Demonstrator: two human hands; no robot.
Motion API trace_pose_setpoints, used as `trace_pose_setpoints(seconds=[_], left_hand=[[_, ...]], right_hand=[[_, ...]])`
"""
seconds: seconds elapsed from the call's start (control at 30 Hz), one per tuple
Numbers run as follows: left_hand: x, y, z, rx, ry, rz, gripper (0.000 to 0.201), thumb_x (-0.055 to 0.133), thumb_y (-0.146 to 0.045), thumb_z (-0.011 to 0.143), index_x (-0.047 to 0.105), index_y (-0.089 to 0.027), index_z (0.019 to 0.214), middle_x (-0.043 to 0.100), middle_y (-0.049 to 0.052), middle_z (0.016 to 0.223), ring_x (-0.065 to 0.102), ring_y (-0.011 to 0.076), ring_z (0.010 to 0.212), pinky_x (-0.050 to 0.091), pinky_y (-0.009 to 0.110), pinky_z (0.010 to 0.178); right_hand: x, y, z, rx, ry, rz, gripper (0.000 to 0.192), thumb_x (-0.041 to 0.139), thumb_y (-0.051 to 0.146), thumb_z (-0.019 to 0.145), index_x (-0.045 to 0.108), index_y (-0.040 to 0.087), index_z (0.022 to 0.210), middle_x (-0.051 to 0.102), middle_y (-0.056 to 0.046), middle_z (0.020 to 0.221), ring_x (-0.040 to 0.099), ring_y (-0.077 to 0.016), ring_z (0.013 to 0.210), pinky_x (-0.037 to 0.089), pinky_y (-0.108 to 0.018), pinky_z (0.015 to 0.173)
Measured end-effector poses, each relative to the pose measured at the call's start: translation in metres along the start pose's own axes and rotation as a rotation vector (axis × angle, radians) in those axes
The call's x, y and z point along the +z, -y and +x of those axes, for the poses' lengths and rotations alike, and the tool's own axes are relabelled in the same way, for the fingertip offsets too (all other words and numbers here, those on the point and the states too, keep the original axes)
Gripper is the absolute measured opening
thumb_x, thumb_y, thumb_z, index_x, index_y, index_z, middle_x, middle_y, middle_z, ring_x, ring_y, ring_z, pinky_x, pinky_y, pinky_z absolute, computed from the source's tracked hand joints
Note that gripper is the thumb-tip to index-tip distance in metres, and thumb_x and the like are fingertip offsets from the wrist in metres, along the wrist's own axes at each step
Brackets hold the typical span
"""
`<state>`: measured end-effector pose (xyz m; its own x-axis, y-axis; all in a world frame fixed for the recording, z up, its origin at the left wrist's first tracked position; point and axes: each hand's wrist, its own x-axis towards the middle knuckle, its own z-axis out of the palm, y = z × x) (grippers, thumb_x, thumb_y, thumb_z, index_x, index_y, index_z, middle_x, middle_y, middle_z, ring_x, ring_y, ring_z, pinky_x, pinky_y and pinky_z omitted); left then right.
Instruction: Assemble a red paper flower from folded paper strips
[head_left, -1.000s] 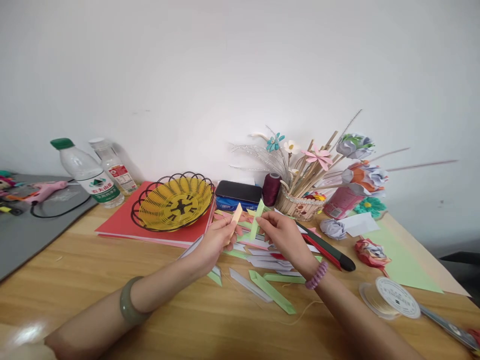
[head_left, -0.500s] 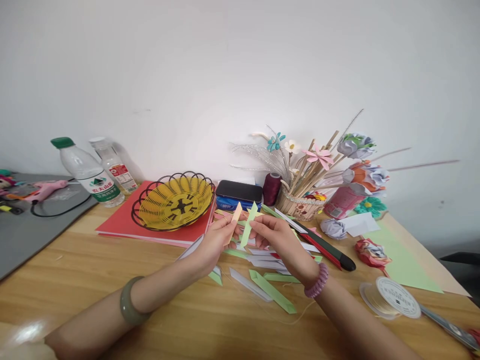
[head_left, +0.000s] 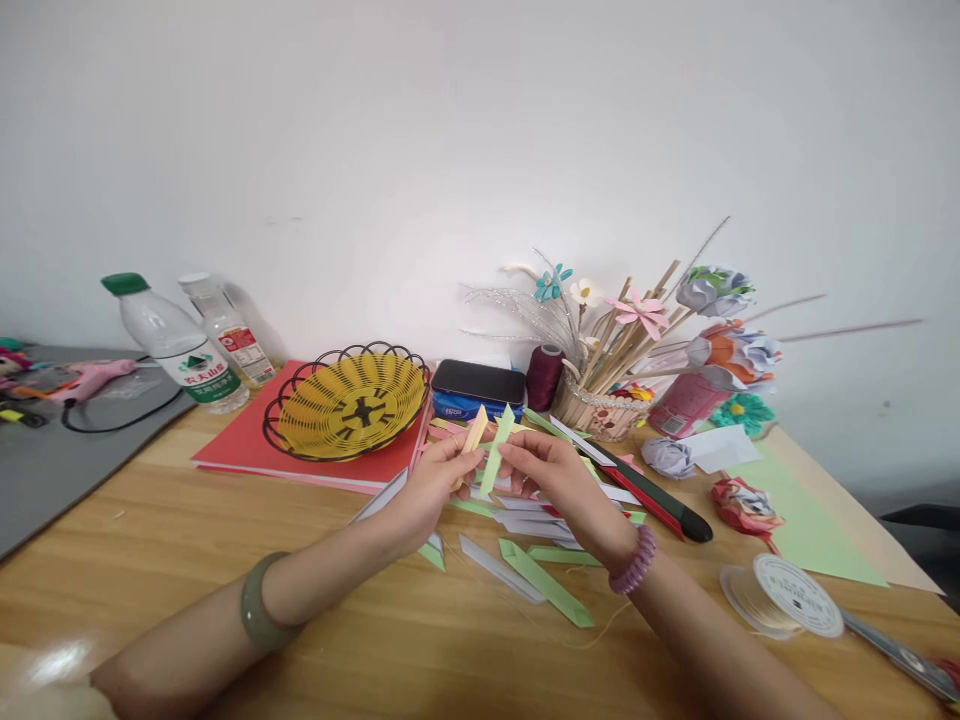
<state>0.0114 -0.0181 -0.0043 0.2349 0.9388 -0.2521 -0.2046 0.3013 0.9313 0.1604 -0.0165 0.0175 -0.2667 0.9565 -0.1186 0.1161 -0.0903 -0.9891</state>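
The folded peach paper strip (head_left: 474, 434) and folded green paper strip (head_left: 496, 449) stand side by side above the wooden table (head_left: 225, 560). The left hand (head_left: 431, 490) pinches the peach strip; the right hand (head_left: 555, 478) pinches the green. Both forearms angle inward over flat, pointed paper strips (head_left: 544, 582).

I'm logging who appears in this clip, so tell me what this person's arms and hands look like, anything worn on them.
Both forearms are bare, with no sleeves in view. The left wrist carries a thick, smooth, grey-green bangle. The right wrist carries a pink beaded bracelet. The left hand seems to have a thin ring on one finger, though it is too small to be sure. The right hand shows no gloves or markings.
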Motion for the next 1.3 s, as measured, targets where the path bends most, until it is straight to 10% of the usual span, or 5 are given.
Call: trace_pose_setpoints(seconds=[1.3], left_hand=[[0.0011,0.0072,0.0026,0.090,0.139,-0.027,0.032,0.056,-0.038,0.073,0.059,-0.017,0.097,0.050,0.000,0.073,0.042,0.0103,0.065,0.033,0.023,0.059]], right_hand=[[0.0040,-0.0045,0.0013,0.007,-0.058,-0.054,0.035,0.063,0.051,0.065,0.059,0.017,0.068,0.056,0.001,0.057,0.050,-0.0095,0.050,0.041,-0.023,0.050]])
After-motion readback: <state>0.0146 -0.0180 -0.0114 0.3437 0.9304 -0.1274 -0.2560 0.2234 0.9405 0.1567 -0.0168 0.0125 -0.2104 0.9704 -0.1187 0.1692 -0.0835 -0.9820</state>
